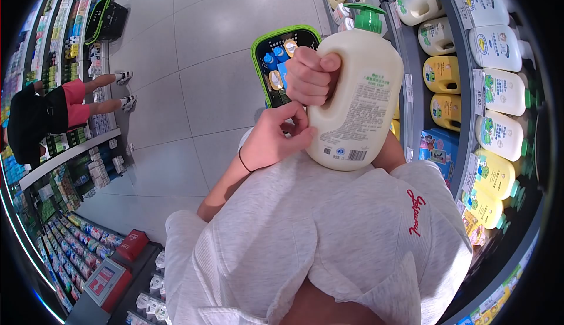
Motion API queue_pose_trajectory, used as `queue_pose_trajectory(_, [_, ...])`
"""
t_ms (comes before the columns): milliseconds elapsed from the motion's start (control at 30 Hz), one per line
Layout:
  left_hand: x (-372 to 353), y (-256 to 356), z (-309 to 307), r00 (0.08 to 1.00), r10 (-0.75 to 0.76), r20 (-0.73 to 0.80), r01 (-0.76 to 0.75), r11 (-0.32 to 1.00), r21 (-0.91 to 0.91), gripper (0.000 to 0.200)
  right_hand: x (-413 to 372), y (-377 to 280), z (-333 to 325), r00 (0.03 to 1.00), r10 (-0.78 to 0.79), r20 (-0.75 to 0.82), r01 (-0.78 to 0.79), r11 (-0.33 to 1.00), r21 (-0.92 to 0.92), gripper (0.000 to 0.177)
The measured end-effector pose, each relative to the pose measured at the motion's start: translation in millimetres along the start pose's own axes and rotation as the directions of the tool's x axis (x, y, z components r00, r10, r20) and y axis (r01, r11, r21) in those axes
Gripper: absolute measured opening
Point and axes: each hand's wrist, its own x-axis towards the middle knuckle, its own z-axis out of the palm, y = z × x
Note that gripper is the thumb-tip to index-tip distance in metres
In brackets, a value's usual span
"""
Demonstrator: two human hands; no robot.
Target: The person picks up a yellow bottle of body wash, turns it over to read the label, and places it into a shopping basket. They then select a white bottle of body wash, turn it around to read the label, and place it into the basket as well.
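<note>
Pale grey tiles make up the floor [217, 7] of the aisle, with shelving [468, 49] along the right, where white and yellow bottles [495, 47] stand in rows. A light grey shirt [258, 237] covers the wearer's front, with red stitched lettering [414, 213] on its chest. Off to the left, beside other shelves, is another person [53, 107] in a black top and pink shorts.

Beyond the wearer's hands sits a black basket [254, 60] with a bright green rim, blue-capped containers [270, 60] inside it. Held up in front of the shirt, well clear of the shelves, is a large cream bottle [367, 96], roughly upright, its printed back facing the wearer. The right hand [311, 78] is clenched through the bottle's handle, its forearm passing behind the body. The left hand [276, 137] has thumb and forefinger bent together at the bottle's lower left edge; whether they touch it is hard to tell from this angle. A green pump [369, 18] tops the bottle, and a barcode [357, 155] (upright bars, near the base) ends the print. Around the left wrist runs a thin dark band [242, 159].
</note>
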Motion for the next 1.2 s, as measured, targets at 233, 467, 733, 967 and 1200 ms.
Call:
queue_pose_trajectory(233, [1,-10,-2,1.000,0.013,-0.026,-0.015,0.998,-0.058,0.019,-2,-10,10,0.970,0.143,-0.199,-0.165,0.981,-0.101,0.030])
queue_pose_trajectory(467, [2,-11,-1,0.993,-0.108,-0.043,0.102,0.986,-0.131,0.020,-2,-14,15,0.913,0.215,-0.347,-0.277,0.951,-0.138,0.030])
queue_pose_trajectory(733, [-7,13,5,0.965,0.156,-0.211,-0.101,0.963,0.249,0.012,1,-10,18,0.902,0.226,-0.368,-0.295,0.945,-0.143,0.028])
queue_pose_trajectory(967, [-2,26,11,0.712,0.676,-0.187,-0.508,0.681,0.528,0.041,9,25,33,0.726,-0.045,-0.687,-0.145,0.965,-0.217,0.024])
queue_pose_trajectory(1200, [-5,34,14,0.782,0.616,-0.095,-0.387,0.599,0.701,0.057,-6,25,12,0.791,-0.029,-0.611,-0.114,0.975,-0.193,0.014])
